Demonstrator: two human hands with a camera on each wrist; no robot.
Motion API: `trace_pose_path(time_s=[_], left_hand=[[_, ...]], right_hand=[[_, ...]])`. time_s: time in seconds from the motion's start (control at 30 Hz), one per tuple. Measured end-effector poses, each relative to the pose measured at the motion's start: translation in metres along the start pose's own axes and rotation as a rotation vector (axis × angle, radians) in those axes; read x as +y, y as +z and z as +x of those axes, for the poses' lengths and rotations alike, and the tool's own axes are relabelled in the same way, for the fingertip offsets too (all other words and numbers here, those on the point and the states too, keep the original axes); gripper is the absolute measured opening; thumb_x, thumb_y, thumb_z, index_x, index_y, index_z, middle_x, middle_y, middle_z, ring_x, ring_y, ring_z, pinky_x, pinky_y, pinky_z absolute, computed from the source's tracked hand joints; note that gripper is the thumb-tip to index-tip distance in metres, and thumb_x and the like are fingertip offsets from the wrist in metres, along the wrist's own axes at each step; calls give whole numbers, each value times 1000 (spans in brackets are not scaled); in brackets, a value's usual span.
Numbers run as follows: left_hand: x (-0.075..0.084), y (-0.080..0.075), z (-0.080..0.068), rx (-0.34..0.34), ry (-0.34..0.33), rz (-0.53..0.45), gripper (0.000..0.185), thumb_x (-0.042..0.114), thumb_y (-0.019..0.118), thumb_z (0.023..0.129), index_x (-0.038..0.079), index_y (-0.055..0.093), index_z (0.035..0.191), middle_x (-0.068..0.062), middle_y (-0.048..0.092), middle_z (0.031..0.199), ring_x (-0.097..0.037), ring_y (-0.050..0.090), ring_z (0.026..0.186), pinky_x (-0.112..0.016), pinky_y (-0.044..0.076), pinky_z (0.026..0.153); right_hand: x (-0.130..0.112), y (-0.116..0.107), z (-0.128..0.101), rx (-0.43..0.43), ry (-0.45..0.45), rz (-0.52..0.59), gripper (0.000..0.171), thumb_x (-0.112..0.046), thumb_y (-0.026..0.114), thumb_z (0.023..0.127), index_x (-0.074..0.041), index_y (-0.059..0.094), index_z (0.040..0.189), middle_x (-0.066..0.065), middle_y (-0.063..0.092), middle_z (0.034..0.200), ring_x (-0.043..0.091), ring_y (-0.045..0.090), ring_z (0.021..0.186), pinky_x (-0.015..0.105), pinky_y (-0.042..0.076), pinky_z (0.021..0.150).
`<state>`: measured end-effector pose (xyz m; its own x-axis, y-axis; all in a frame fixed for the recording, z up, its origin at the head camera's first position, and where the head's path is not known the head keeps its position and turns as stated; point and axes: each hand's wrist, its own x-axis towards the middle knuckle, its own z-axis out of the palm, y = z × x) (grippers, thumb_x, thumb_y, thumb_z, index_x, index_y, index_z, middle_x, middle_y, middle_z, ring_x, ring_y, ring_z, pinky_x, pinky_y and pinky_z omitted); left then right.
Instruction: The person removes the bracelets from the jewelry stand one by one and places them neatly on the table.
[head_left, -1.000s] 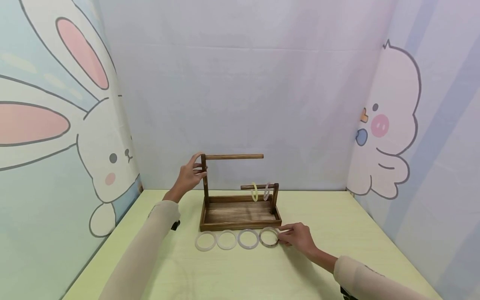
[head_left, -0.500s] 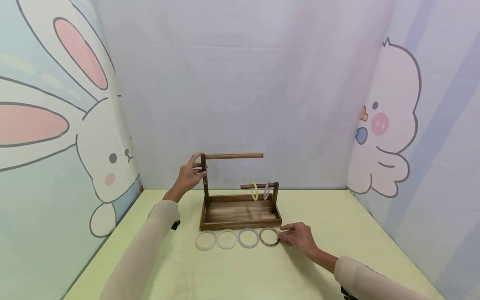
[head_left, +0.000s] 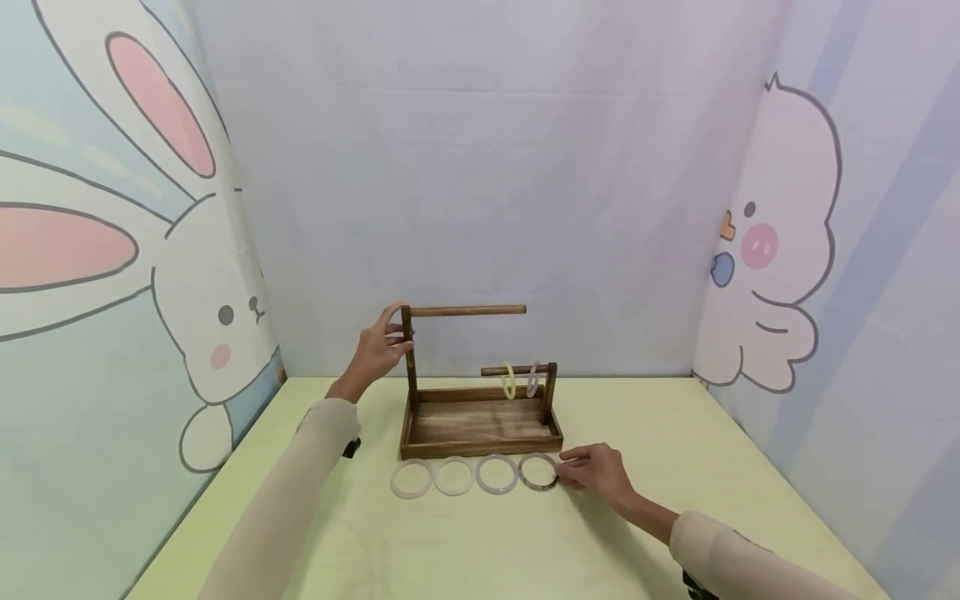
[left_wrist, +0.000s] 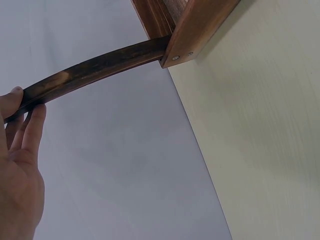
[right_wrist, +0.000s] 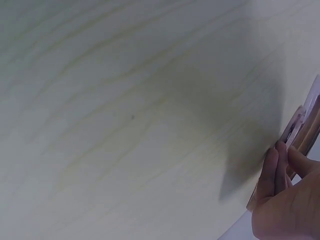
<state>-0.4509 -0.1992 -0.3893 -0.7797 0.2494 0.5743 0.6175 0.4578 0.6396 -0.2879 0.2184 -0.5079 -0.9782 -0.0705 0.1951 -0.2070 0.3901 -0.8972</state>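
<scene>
My left hand (head_left: pixel 377 348) grips the tall post (head_left: pixel 411 371) of a dark wooden bangle stand near its top. In the left wrist view, thumb and fingers (left_wrist: pixel 33 131) lie on opposite sides of that post. At the stand's front right corner, my right hand (head_left: pixel 596 475) pinches the right edge of a brown-marked bangle (head_left: pixel 538 488) lying on the table. Left of it lie a lavender bangle (head_left: pixel 497 492), a whitish bangle (head_left: pixel 453 493) and a pale pinkish bangle (head_left: pixel 412 497), in a row. In the right wrist view the pinched bangle (right_wrist: pixel 295 122) is partly hidden by fingers.
From the stand's short lower bar (head_left: pixel 491 372) hang a yellow bangle (head_left: pixel 512 383) and a pale pinkish bangle (head_left: pixel 531 388). The long upper bar (head_left: pixel 468 311) points right. A shallow wooden tray (head_left: pixel 480 450) forms the base. Printed cloth walls enclose the pale yellow table (head_left: pixel 450 550).
</scene>
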Motion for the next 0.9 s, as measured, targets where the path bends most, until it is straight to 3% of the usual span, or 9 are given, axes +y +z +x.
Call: trace_pose_path(time_s=[0.27,0.5,0.9], left_hand=[[1,0,0,1,-4,6,83,-7,74,93,23,35,159,-27,69,125,-41,72,110,-49,62,90],[2,0,-1,-2,14,7,82,-8,73,93,22,35,159,-27,69,125,-41,72,109,-49,62,90],[2,0,-1,0,26,0,82,-7,73,93,22,35,160,-27,69,125,-40,72,109,-48,62,90]], right_hand=[[-4,-3,-2,-25,-7,-22,24,2,80,86,16,74,105,22,77,85,37,77,73,36,65,60],[-11,-6,0,-12,-63,-145,22,-2,83,86,11,77,104,14,78,82,30,77,70,36,63,58],[-22,-7,11,33,-109,-236,20,-10,85,86,2,81,102,9,79,85,21,78,79,27,62,69]])
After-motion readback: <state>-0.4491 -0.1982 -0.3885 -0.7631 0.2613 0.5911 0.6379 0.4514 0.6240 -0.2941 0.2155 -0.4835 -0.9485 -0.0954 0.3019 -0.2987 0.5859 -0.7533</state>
